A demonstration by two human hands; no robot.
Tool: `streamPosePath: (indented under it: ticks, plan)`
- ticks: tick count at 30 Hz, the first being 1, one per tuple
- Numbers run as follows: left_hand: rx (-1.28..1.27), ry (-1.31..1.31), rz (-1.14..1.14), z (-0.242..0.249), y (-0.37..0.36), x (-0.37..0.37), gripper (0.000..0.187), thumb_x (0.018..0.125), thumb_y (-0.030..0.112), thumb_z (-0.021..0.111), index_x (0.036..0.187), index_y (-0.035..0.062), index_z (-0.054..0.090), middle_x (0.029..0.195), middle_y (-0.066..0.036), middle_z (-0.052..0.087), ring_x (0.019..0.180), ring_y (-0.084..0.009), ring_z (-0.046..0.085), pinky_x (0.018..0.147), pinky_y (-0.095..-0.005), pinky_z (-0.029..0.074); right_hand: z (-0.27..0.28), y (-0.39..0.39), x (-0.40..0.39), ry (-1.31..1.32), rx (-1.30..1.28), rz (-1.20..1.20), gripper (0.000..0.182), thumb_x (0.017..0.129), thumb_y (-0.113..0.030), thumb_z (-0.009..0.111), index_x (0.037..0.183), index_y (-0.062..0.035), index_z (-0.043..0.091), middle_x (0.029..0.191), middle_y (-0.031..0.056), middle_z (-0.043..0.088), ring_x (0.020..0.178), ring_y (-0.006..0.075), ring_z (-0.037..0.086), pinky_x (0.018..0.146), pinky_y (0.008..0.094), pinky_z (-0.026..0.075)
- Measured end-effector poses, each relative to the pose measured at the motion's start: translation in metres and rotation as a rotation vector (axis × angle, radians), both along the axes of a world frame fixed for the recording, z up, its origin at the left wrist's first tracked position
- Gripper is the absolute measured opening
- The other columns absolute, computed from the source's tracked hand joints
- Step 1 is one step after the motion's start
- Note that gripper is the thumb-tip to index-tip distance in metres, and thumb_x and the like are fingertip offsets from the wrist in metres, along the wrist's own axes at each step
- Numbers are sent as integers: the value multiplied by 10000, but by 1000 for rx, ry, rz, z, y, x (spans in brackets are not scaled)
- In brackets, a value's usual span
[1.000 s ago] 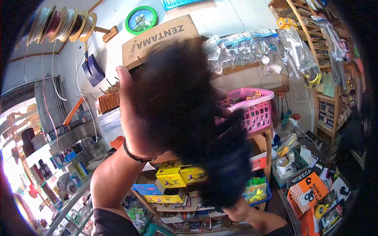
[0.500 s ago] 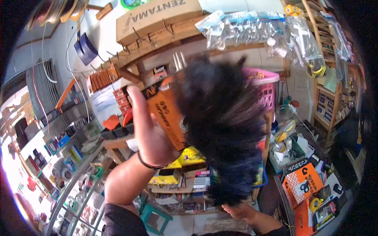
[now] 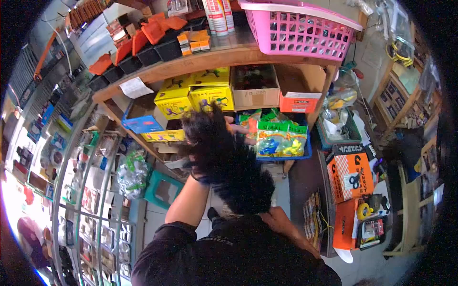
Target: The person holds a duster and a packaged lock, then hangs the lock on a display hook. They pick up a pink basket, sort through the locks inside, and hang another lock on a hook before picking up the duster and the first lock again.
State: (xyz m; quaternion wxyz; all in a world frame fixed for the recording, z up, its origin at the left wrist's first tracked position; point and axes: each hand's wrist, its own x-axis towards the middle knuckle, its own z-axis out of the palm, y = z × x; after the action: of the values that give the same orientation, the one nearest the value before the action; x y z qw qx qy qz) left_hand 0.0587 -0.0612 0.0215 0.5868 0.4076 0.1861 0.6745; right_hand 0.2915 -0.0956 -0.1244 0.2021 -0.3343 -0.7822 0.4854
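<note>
A black feathery duster (image 3: 234, 171) fills the middle of the view, hiding most of my left hand. My left hand's (image 3: 242, 131) visible fingertips are apart beside the green-topped packets (image 3: 281, 139) in a blue basket (image 3: 307, 153). My right hand (image 3: 278, 220) is closed at the lower end of the duster, its grip partly hidden. Yellow boxes (image 3: 211, 97) stand on the shelf just above my left hand. To their right are an open cardboard box (image 3: 257, 97) and an orange-and-white box (image 3: 299, 102).
A pink basket (image 3: 305, 31), black bins (image 3: 167, 50) and white tubes (image 3: 218, 18) stand on the wooden shelf (image 3: 191, 61). Glass display racks (image 3: 88, 190) and a green stool (image 3: 164, 188) are at left. Orange boxes (image 3: 353, 176) lie at right.
The view has tilted down to the lower shelf. My left hand has moved down from the orange box to the packets, and that box no longer shows. The duster is lower.
</note>
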Motion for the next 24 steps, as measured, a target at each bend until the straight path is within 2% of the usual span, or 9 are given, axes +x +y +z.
streamPosePath:
  ticks: [4,8,11,13,15,17,19,21,24]
  plan:
    - [-103,-170,338,25,-6,15,831,757,683,248,1241,12,328,1211,-175,415,1074,-297,445,905,-419,359,-7,4,1,6,-15,-37,387,794,-252,505,563,57,472,422,110,364,406,156,353,417,358,309]
    - [170,-320,-374,-1,9,-12,881,672,739,330,1165,10,375,1115,-312,400,1018,-494,406,807,-582,360,-14,3,2,88,129,124,404,786,-259,510,538,52,442,418,105,335,393,165,322,397,361,283]
    - [-113,-645,183,27,-9,11,838,722,700,300,1193,9,344,1082,-313,420,1008,-488,417,775,-572,387,-12,5,1,141,53,-7,414,794,-257,502,520,44,424,410,114,307,381,174,299,389,359,269]
    - [-95,-539,176,23,-5,6,798,763,670,261,1225,22,325,1133,-269,423,1044,-428,428,838,-529,379,-12,8,4,-162,63,194,374,803,-298,488,628,31,520,586,213,489,583,376,484,524,450,354]
    - [396,-38,-496,10,16,-15,725,802,608,260,1282,65,291,1248,-183,381,1119,-336,401,937,-497,305,-7,8,5,-139,18,174,376,798,-293,497,608,31,512,566,209,478,570,372,478,514,449,346]
    - [394,-11,-446,8,9,-10,764,796,640,208,1265,44,301,1232,-181,393,1119,-331,408,937,-462,326,-5,7,3,-114,-17,154,379,793,-288,505,589,31,505,545,206,467,557,368,472,505,447,339]
    - [-104,-548,151,35,-14,16,740,797,625,242,1223,26,325,1137,-267,421,1014,-427,453,809,-550,392,-4,5,-2,69,-102,-41,397,786,-232,518,523,51,430,463,153,353,390,203,359,415,373,284]
    - [-79,-683,91,33,-10,12,726,797,618,247,1192,15,337,1077,-300,430,960,-446,473,778,-535,412,-4,7,-4,58,-1,47,399,783,-230,521,513,47,423,459,159,351,386,220,361,417,375,283]
    - [266,-132,-295,6,5,-11,727,812,610,204,1201,10,336,1112,-276,430,1016,-386,465,906,-423,360,-13,14,1,84,154,69,404,782,-235,522,505,40,415,451,171,344,380,252,345,416,382,274]
